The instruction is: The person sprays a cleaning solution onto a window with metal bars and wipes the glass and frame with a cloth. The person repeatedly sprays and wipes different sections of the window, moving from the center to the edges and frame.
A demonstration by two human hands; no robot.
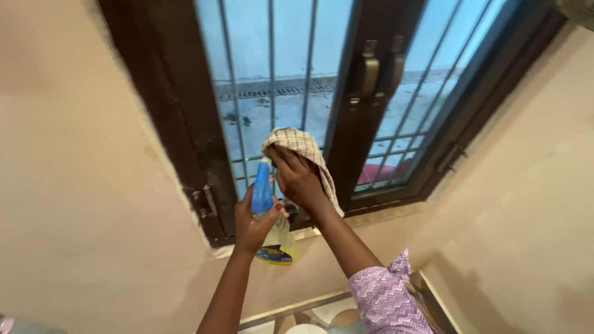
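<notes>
My left hand (252, 224) grips a spray bottle (273, 238) with a blue trigger head and yellowish liquid, held up just below the window's lower frame. My right hand (296, 176) presses a checked beige cloth (301, 145) against the lower part of the left window pane (272, 74). The cloth drapes over my fingers and hangs down past my wrist. Both hands are close together, the bottle just left of the cloth.
The window has a dark brown frame (185, 136), vertical metal bars and two handles (371, 68) on the centre post. Beige walls surround it. A patterned purple sleeve (387, 297) covers my right upper arm. A small latch (451, 154) sits at right.
</notes>
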